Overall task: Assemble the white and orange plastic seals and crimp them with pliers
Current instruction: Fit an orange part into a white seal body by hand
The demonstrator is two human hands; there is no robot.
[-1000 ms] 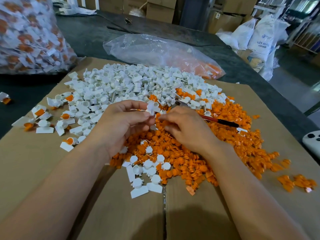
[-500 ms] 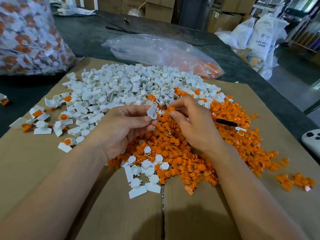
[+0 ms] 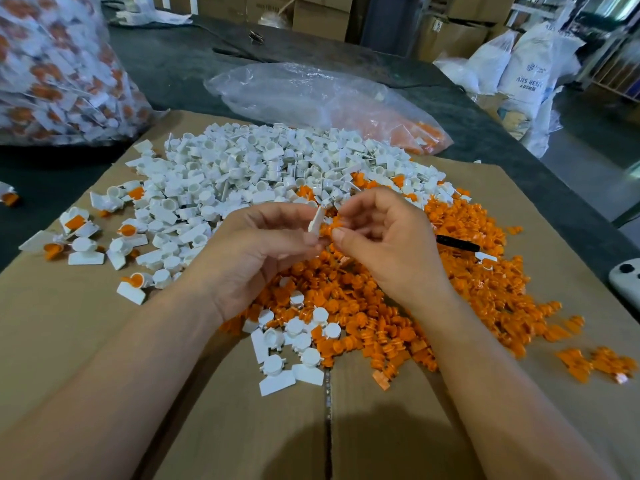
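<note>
My left hand [image 3: 256,251] pinches a white seal body [image 3: 317,220] edge-on, above the heaps. My right hand [image 3: 388,244] pinches a small orange insert [image 3: 330,227] and holds it against that white body. A heap of white seal bodies [image 3: 263,168] covers the far part of the cardboard [image 3: 69,323]. A heap of orange inserts [image 3: 467,289] spreads to the right and under my hands. The pliers' black handle [image 3: 457,243] sticks out from behind my right hand; the jaws are hidden.
Several assembled white-and-orange seals [image 3: 76,223] lie at the left of the cardboard. A full clear bag of seals [image 3: 52,71] stands far left, and a near-flat plastic bag [image 3: 311,98] lies behind the heaps. A white controller [image 3: 627,282] sits at the right edge.
My right hand rose off the orange heap with an insert and came to the white body in my left hand. The white body has turned edge-on.
</note>
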